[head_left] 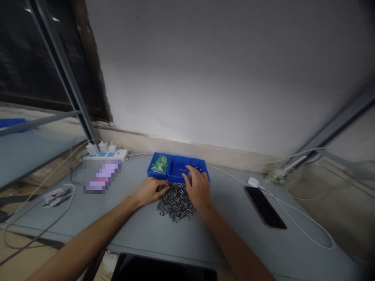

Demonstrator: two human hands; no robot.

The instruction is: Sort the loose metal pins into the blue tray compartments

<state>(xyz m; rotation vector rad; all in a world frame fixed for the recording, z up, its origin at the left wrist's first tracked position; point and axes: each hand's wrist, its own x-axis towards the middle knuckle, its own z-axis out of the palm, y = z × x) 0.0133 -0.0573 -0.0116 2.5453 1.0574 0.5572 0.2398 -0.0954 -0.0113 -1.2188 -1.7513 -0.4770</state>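
Note:
A heap of small dark metal cylinders, possibly screws or pins point(175, 203), lies on the grey workbench point(140, 238) just in front of a blue divided parts bin point(178, 168). My left hand point(150, 191) rests curled at the heap's left edge, and whether it holds a piece is hidden. My right hand point(197, 186) is over the bin's front wall, its fingertips reaching into the middle compartment. That compartment holds a few thin pins. Green items in clear packaging point(159, 164) fill the left compartment.
At the bench's back left stands a power strip point(105, 155) with white plugs, and a pixelated object point(102, 177) lies before it. On the right are a black smartphone point(265, 207) and a small white device point(253, 182). White cables run along the bench. A dark screen edge point(164, 269) shows below.

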